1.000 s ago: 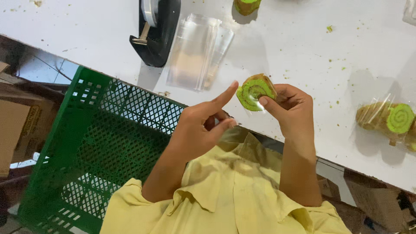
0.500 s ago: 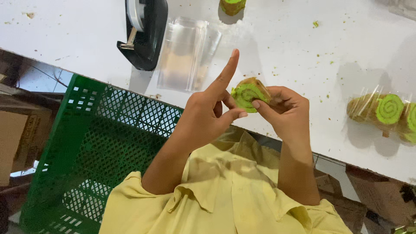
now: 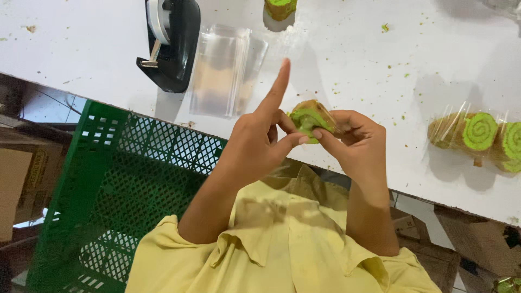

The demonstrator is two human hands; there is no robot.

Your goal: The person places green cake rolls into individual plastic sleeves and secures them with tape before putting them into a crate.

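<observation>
Near the middle of the frame, both hands meet around a slice of green swirl cake (image 3: 306,118) wrapped in clear film. The left hand (image 3: 255,146) pinches the slice with its thumb and middle fingers while its index finger sticks straight up, away from the cake. The right hand (image 3: 355,144) is closed on the other side of the slice, thumb and fingertips pressed against the wrap. The slice is held just above the near edge of the white table (image 3: 81,49).

At the right edge of the frame, more wrapped cake slices (image 3: 477,133) lie on the table. A stack of clear plastic bags (image 3: 225,70) lies in the upper middle, just beside a black tape dispenser (image 3: 171,40) in the upper left. Another green cake piece (image 3: 279,8) sits at the top edge. Green crumbs are scattered across the table. A green plastic crate (image 3: 125,179) stands below the table at the lower left. The person wears a yellow shirt (image 3: 282,244).
</observation>
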